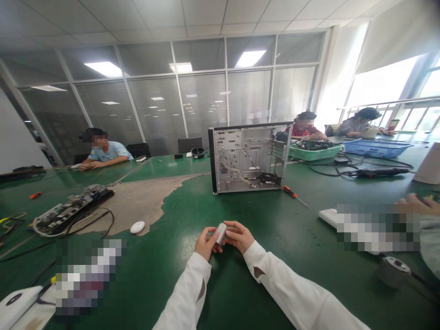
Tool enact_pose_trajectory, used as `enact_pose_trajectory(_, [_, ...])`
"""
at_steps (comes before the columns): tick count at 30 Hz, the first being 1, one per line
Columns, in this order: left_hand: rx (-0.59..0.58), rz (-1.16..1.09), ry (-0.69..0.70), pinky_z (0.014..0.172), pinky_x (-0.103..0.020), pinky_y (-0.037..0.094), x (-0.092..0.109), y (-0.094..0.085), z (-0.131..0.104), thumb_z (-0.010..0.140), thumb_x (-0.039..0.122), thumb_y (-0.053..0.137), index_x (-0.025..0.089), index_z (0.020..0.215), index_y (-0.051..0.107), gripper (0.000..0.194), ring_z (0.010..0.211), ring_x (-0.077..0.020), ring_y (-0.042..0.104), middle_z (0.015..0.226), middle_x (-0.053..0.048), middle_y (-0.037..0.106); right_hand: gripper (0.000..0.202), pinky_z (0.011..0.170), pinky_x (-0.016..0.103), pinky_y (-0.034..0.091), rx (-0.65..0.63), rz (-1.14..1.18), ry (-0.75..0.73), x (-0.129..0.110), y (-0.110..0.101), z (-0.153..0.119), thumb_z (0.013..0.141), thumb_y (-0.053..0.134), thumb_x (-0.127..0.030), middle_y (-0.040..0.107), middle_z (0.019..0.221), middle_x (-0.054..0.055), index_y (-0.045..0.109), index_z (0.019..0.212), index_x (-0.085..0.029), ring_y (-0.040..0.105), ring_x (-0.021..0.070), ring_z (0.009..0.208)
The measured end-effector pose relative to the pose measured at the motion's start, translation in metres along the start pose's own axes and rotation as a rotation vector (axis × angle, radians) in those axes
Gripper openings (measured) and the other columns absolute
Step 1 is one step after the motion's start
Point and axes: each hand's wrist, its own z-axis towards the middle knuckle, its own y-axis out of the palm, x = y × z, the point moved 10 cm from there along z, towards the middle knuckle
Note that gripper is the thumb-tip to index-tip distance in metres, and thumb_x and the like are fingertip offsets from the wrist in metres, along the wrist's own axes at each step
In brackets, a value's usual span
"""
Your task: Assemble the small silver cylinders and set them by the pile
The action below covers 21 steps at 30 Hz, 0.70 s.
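Note:
Just above the green table, near the lower middle of the view, a small silver-grey cylinder (222, 233) is held between both hands. My left hand (206, 241) grips its left side with the thumb across it. The fingers of my right hand (239, 236) close on its right side. Beyond the hands stands an open computer case (249, 158), upright, with loose cables and a black fan inside. A screwdriver (295, 196) with an orange and black handle lies beside the case's lower right corner.
A green basket (314, 154) of cables and a blue basket (378, 149) stand at the right rear. On the left lie a circuit-board assembly (72, 208) and a round white object (137, 227). People sit around the table; a person's hand (417, 205) is at the right edge.

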Motion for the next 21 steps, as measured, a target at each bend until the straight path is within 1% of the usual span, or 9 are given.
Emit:
enact_pose_trajectory(3, [-0.042, -0.011, -0.004, 0.034, -0.019, 0.029, -0.001, 0.005, 0.000, 0.059, 0.049, 0.053, 0.015, 0.085, 0.040, 0.046, 0.034, -0.0122, 0.053, 0.054, -0.002, 0.061, 0.044, 0.059, 0.031, 0.043, -0.037, -0.007, -0.014, 0.001, 0.003, -0.001, 0.049, 0.068, -0.024, 0.060, 0.073, 0.002, 0.051, 0.089, -0.019, 0.055, 0.0113, 0.054])
enact_pose_trajectory(6, [-0.085, -0.017, -0.014, 0.035, -0.019, 0.029, 0.000, 0.011, -0.001, 0.060, 0.049, 0.052, 0.015, 0.086, 0.039, 0.044, 0.036, -0.0126, 0.054, 0.053, -0.001, 0.060, 0.042, 0.059, 0.030, 0.044, -0.022, -0.025, -0.025, 0.001, 0.000, 0.000, 0.051, 0.068, -0.023, 0.059, 0.071, 0.001, 0.050, 0.089, -0.019, 0.056, 0.0119, 0.057])
enact_pose_trajectory(9, [-0.120, 0.007, -0.003, 0.037, -0.018, 0.031, 0.005, 0.013, -0.004, 0.063, 0.047, 0.051, 0.016, 0.084, 0.042, 0.039, 0.042, -0.0122, 0.055, 0.059, -0.001, 0.060, 0.040, 0.059, 0.029, 0.044, -0.036, -0.084, -0.078, -0.006, 0.002, -0.002, 0.053, 0.066, -0.024, 0.058, 0.073, 0.001, 0.049, 0.090, -0.019, 0.055, 0.0112, 0.058])
enact_pose_trajectory(13, [-0.131, 0.093, 0.056, 0.042, -0.018, 0.036, 0.015, 0.012, -0.008, 0.063, 0.040, 0.054, 0.016, 0.084, 0.049, 0.032, 0.056, -0.0121, 0.055, 0.067, -0.001, 0.059, 0.037, 0.066, 0.029, 0.044, -0.042, -0.257, -0.201, -0.019, 0.009, -0.007, 0.055, 0.064, -0.023, 0.056, 0.082, 0.002, 0.049, 0.088, -0.021, 0.055, 0.0120, 0.069])
enact_pose_trajectory(16, [-0.131, 0.172, 0.111, 0.047, -0.020, 0.040, 0.021, 0.011, -0.009, 0.063, 0.034, 0.055, 0.015, 0.087, 0.054, 0.031, 0.070, -0.0150, 0.054, 0.079, -0.005, 0.057, 0.035, 0.071, 0.030, 0.043, -0.035, -0.366, -0.273, -0.026, 0.013, -0.010, 0.057, 0.062, -0.024, 0.055, 0.086, 0.002, 0.049, 0.089, -0.021, 0.054, 0.0135, 0.076])
enact_pose_trajectory(18, [-0.135, 0.255, 0.190, 0.051, -0.020, 0.041, 0.028, 0.012, -0.010, 0.061, 0.029, 0.058, 0.015, 0.087, 0.056, 0.029, 0.078, -0.0172, 0.052, 0.085, -0.006, 0.054, 0.035, 0.069, 0.029, 0.044, -0.021, -0.437, -0.298, -0.026, 0.013, -0.011, 0.058, 0.061, -0.024, 0.055, 0.087, 0.003, 0.049, 0.090, -0.021, 0.054, 0.0142, 0.077])
enact_pose_trajectory(21, [-0.145, 0.382, 0.281, 0.051, -0.019, 0.040, 0.034, 0.015, -0.011, 0.056, 0.024, 0.061, 0.015, 0.084, 0.058, 0.030, 0.080, -0.0174, 0.050, 0.085, -0.006, 0.051, 0.034, 0.064, 0.028, 0.045, 0.024, -0.601, -0.338, -0.030, 0.012, -0.014, 0.058, 0.060, -0.024, 0.054, 0.088, 0.004, 0.051, 0.090, -0.020, 0.052, 0.0148, 0.077])
